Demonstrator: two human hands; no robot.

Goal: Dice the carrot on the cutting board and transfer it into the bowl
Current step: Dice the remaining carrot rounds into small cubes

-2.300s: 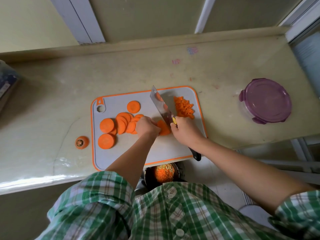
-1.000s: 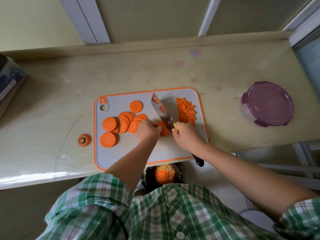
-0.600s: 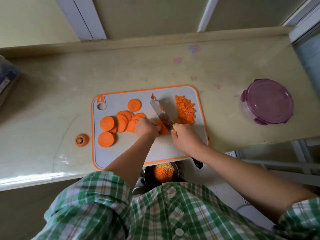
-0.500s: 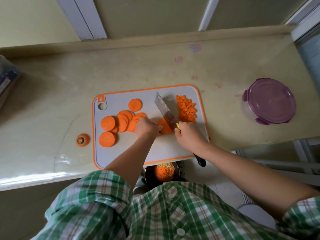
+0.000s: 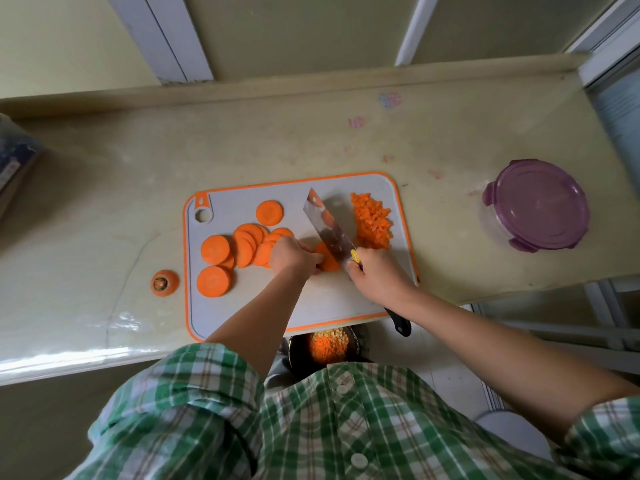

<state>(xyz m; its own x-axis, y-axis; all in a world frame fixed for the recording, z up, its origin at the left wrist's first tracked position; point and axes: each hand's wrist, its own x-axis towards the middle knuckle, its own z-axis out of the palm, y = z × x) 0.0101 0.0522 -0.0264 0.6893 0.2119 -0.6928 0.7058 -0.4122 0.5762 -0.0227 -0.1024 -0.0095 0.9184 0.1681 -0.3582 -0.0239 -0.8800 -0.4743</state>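
**A:** Pale, scuffed bench (image 5: 104, 202) against a yellowish wall. The cutting board (image 5: 221, 313) seems to overhang the near edge, right above the bowl (image 5: 290, 351), which already holds dice. What worries you?

**B:** That overhang, first. A hard press on the wrist side of the fingers could tip the board or slide it toward the bowl. Then the left hand (image 5: 291, 254). Its fingers are curled down, pinning a carrot round (image 5: 327, 263), and the knife (image 5: 329, 230) stands on that round just to their right. If the round slips, the edge could reach the fingertips.

**A:** And the right hand (image 5: 374, 271)?

**B:** Its fingers are wrapped round the handle close to the blade. The blade angles away up and left, and the handle end pokes past the board's near edge.

**A:** The rest of the carrot?

**B:** The uncut rounds (image 5: 249, 244) lie fanned to the left of the left fingers. The diced heap (image 5: 372, 220) sits just beyond the right knuckles. A careless sweep could scatter dice across the bench toward the purple-lidded tub (image 5: 535, 209), well off to the right.
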